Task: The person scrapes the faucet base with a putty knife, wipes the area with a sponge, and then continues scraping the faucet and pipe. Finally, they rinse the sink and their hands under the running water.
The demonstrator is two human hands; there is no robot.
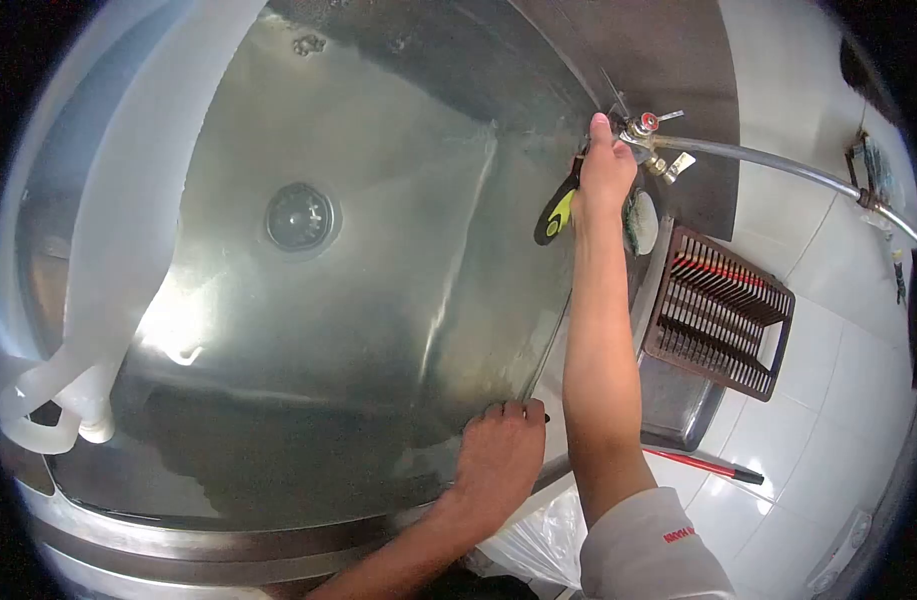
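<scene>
In the head view, a large steel sink [378, 300] holds water with a round drain [300, 217] beneath. At the far right corner, beside the tap [646, 125] with its red knob, my right hand [608, 172] is closed, thumb pointing up. A black-and-lime handle [555, 213] sticks out from its left side; the rest of that tool is hidden by the fingers. My left hand [503, 445] is curled at the sink's near right edge. Only a small dark tip [546, 418] shows beside its fingers, and the object's kind is hidden.
A translucent plastic piece [128, 180] hangs over the left side. To the right are a slotted brown rack [723, 310], a metal tray [673, 410], a red rod [698, 462] and a hose [778, 160]. A clear plastic bag [540, 540] lies below.
</scene>
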